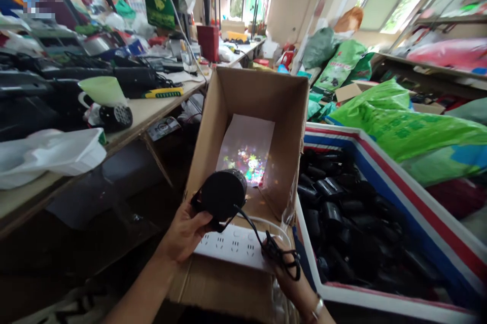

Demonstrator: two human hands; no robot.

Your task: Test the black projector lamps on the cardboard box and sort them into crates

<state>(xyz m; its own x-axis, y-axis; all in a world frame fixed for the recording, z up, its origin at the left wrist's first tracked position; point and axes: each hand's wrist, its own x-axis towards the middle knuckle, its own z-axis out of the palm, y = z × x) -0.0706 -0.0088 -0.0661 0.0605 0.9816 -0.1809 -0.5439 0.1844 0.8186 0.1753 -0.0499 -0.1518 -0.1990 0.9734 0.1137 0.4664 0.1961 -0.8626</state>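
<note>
In my left hand [186,232] is a round black projector light [222,194], gripped at its side bracket. Coloured spots from it fall on a white paper sheet [249,136] inside an open cardboard box [262,85]. A black cord [249,220] runs from the back of the light to a bundled coil [281,255] by my right hand [287,278]. That hand is at the right end of a white power strip [234,245], its fingers mostly hidden by the coil, so its grip is unclear.
A striped bin [384,182] full of black housings [342,217] stands to the right, with a green bag [380,116] behind it. On the left workbench [152,116] are a green cup [102,92], white trays [57,154], a yellow-handled cutter [163,93] and more black items.
</note>
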